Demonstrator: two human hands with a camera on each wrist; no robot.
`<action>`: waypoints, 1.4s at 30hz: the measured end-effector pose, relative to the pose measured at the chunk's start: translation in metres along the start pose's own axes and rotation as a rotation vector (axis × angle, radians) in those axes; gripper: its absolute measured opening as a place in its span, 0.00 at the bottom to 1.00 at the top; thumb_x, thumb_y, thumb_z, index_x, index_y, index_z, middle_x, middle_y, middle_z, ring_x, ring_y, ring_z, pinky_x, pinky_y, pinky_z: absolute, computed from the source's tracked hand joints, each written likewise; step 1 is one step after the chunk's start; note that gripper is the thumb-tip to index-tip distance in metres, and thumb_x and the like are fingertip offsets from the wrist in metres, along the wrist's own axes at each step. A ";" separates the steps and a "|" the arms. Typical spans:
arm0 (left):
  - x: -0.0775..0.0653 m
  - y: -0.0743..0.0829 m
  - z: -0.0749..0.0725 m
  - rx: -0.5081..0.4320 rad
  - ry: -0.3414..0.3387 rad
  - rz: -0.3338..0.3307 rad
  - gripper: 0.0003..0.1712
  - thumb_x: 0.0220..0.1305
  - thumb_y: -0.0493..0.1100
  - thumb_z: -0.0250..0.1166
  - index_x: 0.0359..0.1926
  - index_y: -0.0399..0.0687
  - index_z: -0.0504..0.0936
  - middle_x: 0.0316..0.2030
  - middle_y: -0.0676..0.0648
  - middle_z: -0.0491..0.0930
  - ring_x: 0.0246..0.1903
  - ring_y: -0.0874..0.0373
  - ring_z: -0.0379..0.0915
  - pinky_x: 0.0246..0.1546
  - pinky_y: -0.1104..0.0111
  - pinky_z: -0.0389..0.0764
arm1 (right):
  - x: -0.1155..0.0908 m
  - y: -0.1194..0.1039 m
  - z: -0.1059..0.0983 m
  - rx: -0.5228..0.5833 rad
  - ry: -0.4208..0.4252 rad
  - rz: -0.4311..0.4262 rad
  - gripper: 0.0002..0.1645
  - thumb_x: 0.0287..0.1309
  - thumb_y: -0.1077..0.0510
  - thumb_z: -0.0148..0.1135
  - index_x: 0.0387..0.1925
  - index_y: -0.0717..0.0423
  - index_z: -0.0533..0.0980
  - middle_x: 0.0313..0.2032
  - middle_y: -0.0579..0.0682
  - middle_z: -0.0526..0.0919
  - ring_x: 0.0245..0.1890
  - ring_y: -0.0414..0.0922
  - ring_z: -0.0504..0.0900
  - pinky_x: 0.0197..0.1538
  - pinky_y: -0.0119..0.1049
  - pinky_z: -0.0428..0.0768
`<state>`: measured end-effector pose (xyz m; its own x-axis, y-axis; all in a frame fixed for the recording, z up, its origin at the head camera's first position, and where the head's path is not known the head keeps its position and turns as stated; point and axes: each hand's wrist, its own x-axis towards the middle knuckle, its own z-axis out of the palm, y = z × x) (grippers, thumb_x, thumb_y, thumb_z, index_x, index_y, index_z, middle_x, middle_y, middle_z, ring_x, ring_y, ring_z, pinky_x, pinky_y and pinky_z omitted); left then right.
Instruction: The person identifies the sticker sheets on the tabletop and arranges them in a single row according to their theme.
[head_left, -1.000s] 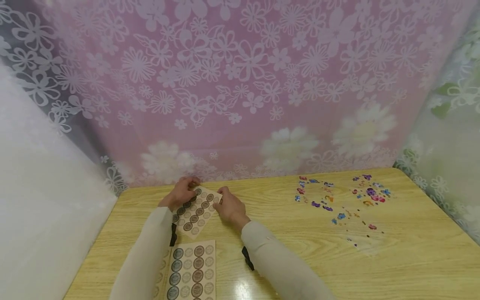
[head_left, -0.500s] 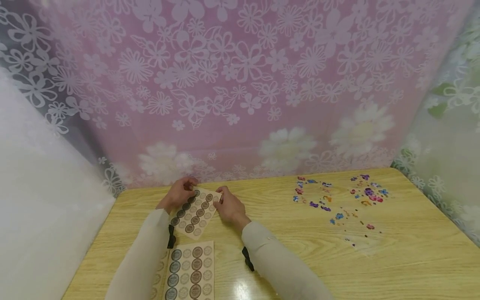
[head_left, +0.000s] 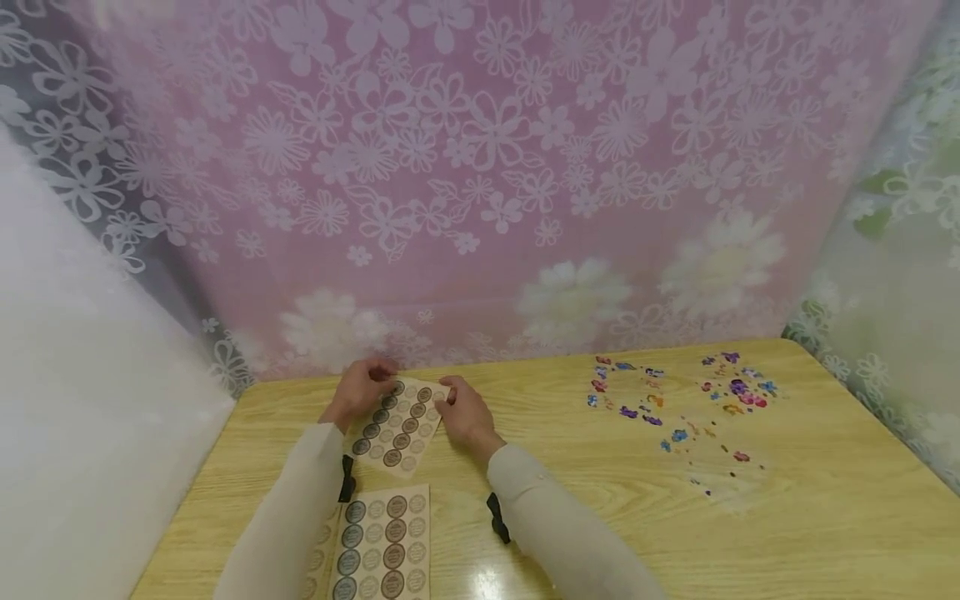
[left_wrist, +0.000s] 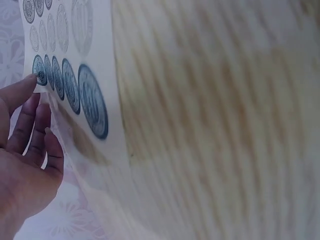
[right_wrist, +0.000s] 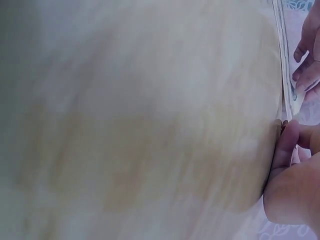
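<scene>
The held sheet is at the far left part of the table, near the far edge and set askew to it; dark and pale round prints alternate in columns on its face. It cannot be determined whether its lower corner touches the table. The left hand pinches the sheet's far left corner, thumb on the printed face, fingers behind it, bent and slightly apart. The right hand pinches the far right corner between thumb and forefinger; the state of its remaining fingers cannot be determined. Just below the held sheet, the second sheet lies flat between the forearms, with similar columns. The third sheet adjoins it on the left, partly covered by the left sleeve. A black band sits at the left wrist; the right sleeve extends over the table to the right of the second sheet. Small coloured flowers are scattered toward the far right corner of the table, well apart from the hands. A pink floral curtain hangs behind the far edge.
</scene>
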<state>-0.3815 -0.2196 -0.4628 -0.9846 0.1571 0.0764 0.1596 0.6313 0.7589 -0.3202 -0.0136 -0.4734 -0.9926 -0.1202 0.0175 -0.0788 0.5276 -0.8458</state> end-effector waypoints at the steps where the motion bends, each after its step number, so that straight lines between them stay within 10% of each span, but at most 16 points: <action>1: 0.000 0.001 0.000 0.007 0.010 0.002 0.08 0.61 0.35 0.66 0.42 0.37 0.82 0.39 0.41 0.80 0.38 0.48 0.76 0.39 0.57 0.77 | 0.000 0.001 0.000 0.026 0.006 -0.006 0.23 0.69 0.58 0.54 0.63 0.57 0.68 0.29 0.46 0.70 0.20 0.42 0.64 0.27 0.36 0.61; 10: 0.000 0.022 -0.006 -0.005 0.069 0.069 0.07 0.61 0.37 0.67 0.40 0.40 0.85 0.37 0.43 0.82 0.39 0.50 0.78 0.41 0.59 0.77 | 0.002 0.007 -0.015 0.251 0.053 -0.023 0.22 0.69 0.62 0.52 0.63 0.58 0.67 0.34 0.49 0.68 0.29 0.44 0.72 0.30 0.36 0.71; 20: -0.005 0.052 -0.014 -0.069 0.103 0.190 0.10 0.60 0.39 0.69 0.42 0.41 0.84 0.35 0.44 0.81 0.35 0.50 0.79 0.36 0.60 0.79 | 0.001 -0.006 -0.058 0.175 0.061 -0.166 0.24 0.69 0.61 0.53 0.64 0.59 0.67 0.37 0.51 0.69 0.36 0.50 0.77 0.31 0.38 0.73; 33: -0.048 0.099 -0.020 -0.277 0.037 0.189 0.13 0.61 0.34 0.66 0.46 0.33 0.83 0.39 0.36 0.81 0.38 0.40 0.78 0.36 0.66 0.81 | -0.033 -0.025 -0.105 0.180 -0.042 -0.197 0.24 0.68 0.58 0.54 0.64 0.49 0.68 0.39 0.53 0.72 0.30 0.49 0.80 0.32 0.44 0.81; 42: -0.076 0.096 -0.008 -0.335 -0.027 0.192 0.15 0.59 0.35 0.68 0.48 0.36 0.83 0.35 0.41 0.79 0.34 0.47 0.80 0.37 0.54 0.81 | -0.061 -0.017 -0.120 0.211 -0.127 -0.143 0.25 0.66 0.60 0.57 0.63 0.56 0.68 0.39 0.56 0.70 0.28 0.48 0.82 0.33 0.47 0.82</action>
<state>-0.2920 -0.1773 -0.3904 -0.9362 0.2712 0.2234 0.3040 0.3062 0.9021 -0.2694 0.0853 -0.3958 -0.9523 -0.2921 0.0888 -0.1829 0.3129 -0.9320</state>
